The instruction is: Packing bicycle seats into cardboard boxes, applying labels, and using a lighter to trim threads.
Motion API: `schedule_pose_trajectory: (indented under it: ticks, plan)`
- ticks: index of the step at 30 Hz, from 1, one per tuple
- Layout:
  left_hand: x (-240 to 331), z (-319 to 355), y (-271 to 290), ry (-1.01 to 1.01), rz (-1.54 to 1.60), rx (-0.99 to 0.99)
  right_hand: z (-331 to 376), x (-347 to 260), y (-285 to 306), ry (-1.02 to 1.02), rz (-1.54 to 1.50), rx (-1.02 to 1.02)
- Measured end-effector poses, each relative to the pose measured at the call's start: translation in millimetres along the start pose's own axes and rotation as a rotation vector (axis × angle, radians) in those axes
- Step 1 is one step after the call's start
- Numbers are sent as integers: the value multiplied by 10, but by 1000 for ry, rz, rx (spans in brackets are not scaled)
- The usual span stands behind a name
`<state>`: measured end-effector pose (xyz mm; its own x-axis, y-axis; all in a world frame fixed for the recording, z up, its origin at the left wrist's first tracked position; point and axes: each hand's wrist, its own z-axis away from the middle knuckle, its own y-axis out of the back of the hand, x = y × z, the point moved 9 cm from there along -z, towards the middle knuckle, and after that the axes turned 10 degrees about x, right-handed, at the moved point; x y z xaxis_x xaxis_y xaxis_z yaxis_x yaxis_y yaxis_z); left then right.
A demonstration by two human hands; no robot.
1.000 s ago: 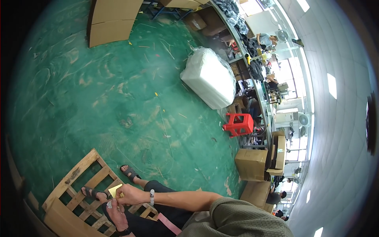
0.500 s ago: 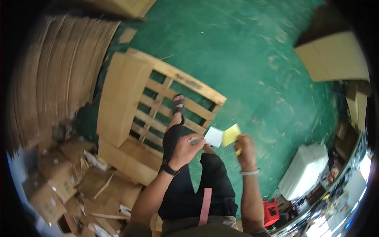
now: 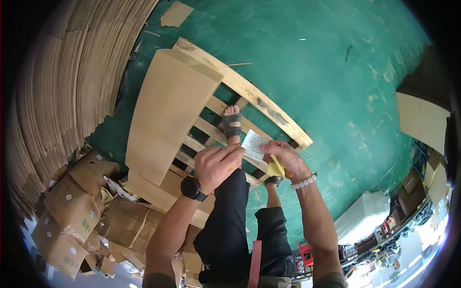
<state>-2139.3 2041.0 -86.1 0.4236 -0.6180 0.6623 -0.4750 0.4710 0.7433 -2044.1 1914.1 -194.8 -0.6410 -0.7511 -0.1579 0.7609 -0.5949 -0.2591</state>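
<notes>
A small white printed paper label [image 3: 255,145] is pinched by my right hand [image 3: 288,157] at its right edge. A folded yellow paper slip [image 3: 275,168] also sits in that hand, below the thumb and fingers. My left hand [image 3: 217,165] is closed, its knuckles turned up, close to the label's left edge. What its fingers hold is hidden; whether they touch the label I cannot tell. Beneath both hands is a wooden pallet [image 3: 249,94], with a large flat cardboard piece [image 3: 168,113] lying on its left part. One sandaled foot [image 3: 232,120] rests on the pallet.
At the left rises a tall stack of flattened cardboard [image 3: 72,77]. Crumpled used boxes [image 3: 79,206] lie below it. To the right are a white wrapped bundle [image 3: 365,216], a red stool [image 3: 306,254] and a cardboard box [image 3: 422,120] on the green floor [image 3: 331,96].
The yellow slip, earlier spread beside the white label, is now folded lower in my right hand. My right hand has moved left onto the label. The view has shifted nearer the pallet.
</notes>
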Motion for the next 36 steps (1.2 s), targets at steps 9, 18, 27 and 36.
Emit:
schedule_pose_trajectory:
  ticks: [9, 18, 27, 36]
  plan:
    - [-2414, 676, -315, 1060, 414, 192, -2293, -1089, -450, 262, 274, 216]
    - [-2687, 1489, -640, 1177, 293, -70, -3659, -917, -666, 136, 311, 44]
    - [-2598, 1814, -967, 1419, 500, -62, -3759, -773, -746, 162, 495, 23]
    - [-2609, 1686, -837, 1248, 499, -66, -3681, -1415, -837, 515, 541, 260]
